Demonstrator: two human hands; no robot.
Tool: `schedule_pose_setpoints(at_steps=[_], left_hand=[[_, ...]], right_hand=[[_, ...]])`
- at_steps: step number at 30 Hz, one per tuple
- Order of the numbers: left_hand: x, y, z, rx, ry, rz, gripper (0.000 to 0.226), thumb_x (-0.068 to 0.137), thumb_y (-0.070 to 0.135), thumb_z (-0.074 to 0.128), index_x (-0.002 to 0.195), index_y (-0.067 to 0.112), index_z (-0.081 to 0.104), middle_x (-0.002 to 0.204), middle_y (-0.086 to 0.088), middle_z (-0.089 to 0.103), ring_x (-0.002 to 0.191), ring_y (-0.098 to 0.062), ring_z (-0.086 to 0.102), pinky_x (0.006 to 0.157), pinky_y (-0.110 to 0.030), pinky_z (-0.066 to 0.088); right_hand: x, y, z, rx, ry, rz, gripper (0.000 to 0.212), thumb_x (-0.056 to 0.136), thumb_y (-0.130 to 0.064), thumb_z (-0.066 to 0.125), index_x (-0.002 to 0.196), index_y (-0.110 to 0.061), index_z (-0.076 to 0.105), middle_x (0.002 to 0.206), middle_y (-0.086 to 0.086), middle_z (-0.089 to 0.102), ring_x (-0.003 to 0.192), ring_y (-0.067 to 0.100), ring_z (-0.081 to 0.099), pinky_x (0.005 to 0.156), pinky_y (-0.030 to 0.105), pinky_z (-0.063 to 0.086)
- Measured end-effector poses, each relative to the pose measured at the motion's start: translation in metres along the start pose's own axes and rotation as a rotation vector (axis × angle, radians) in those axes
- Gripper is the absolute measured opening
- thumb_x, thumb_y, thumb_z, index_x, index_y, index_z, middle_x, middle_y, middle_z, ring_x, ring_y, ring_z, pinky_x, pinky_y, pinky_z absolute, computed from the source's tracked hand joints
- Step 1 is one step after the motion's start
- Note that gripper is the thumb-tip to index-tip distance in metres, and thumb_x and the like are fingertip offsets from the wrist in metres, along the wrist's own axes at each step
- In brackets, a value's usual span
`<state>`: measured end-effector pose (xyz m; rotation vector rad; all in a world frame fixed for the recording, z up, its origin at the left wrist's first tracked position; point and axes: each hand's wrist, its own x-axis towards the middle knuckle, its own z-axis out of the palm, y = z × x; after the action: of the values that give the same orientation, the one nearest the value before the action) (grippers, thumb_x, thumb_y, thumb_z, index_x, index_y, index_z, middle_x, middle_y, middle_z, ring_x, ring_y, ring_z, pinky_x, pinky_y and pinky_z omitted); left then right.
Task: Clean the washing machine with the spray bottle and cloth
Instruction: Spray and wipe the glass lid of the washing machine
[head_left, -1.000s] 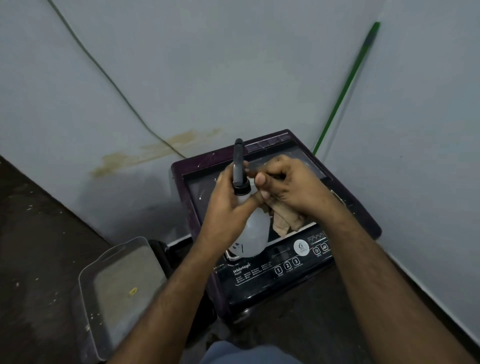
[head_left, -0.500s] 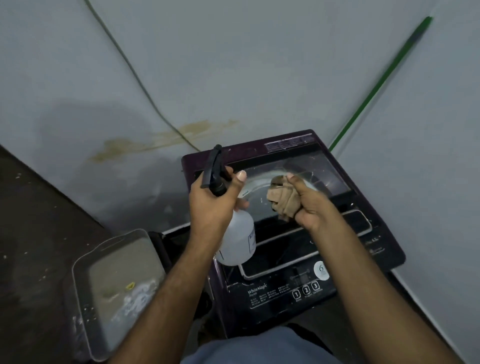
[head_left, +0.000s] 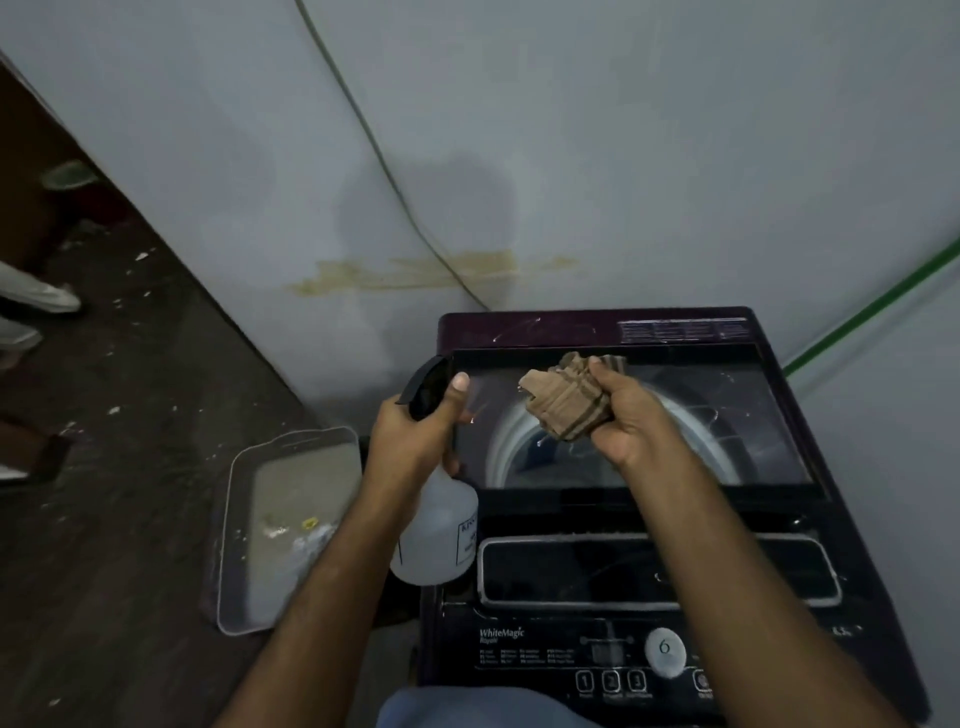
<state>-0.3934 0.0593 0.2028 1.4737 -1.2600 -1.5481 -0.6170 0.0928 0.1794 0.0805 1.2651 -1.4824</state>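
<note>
The left hand grips the light plastic spray bottle by its neck; the right hand bunches the soft, floppy cloth over the washing machine.

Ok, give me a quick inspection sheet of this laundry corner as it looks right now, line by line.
Surface: washing machine top, dark glass lid closed, scratches and droplets showing, drum visible through it.
Job's things: spray bottle held over the machine's left edge; brown checked cloth bunched above the lid.
Clutter: clear plastic tray on the floor left of the machine, with residue inside; specks of debris on the dark floor.
Grippers: left hand grips the bottle neck; right hand holds the cloth.
Cables: green cable runs down the wall behind the machine.
Surroundings: pale wall with a yellowish stain; green pole leaning at right.
</note>
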Motion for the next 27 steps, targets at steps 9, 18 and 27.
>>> schedule_pose_setpoints(at_steps=[9, 18, 27], left_hand=[[0.013, -0.008, 0.027, 0.098, 0.200, 0.015, 0.043, 0.087, 0.051, 0.080, 0.081, 0.010, 0.070, 0.058, -0.004, 0.065, 0.043, -0.021, 0.058, 0.057, -0.039, 0.054], [0.018, -0.007, 0.034, 0.174, 0.212, 0.000, 0.036, 0.089, 0.044, 0.080, 0.077, 0.012, 0.070, 0.059, -0.002, 0.068, 0.048, -0.024, 0.061, 0.058, -0.044, 0.059], [0.020, -0.003, 0.033, 0.221, 0.181, 0.013, 0.028, 0.090, 0.042, 0.080, 0.078, 0.019, 0.069, 0.069, 0.000, 0.073, 0.058, -0.025, 0.066, 0.062, -0.038, 0.059]], right_hand=[[0.010, -0.014, -0.027, -0.123, 0.007, -0.052, 0.043, 0.097, -0.014, 0.068, 0.136, 0.002, 0.058, 0.110, 0.022, 0.074, 0.081, 0.030, 0.078, 0.059, 0.050, 0.061], [0.017, -0.024, -0.030, -0.170, 0.002, -0.145, 0.039, 0.097, -0.019, 0.069, 0.131, -0.002, 0.060, 0.115, 0.018, 0.075, 0.097, 0.032, 0.076, 0.072, 0.048, 0.064], [0.025, -0.016, -0.020, -0.121, 0.015, -0.026, 0.034, 0.109, -0.035, 0.044, 0.116, -0.011, 0.067, 0.099, 0.015, 0.078, 0.080, 0.033, 0.077, 0.055, 0.048, 0.062]])
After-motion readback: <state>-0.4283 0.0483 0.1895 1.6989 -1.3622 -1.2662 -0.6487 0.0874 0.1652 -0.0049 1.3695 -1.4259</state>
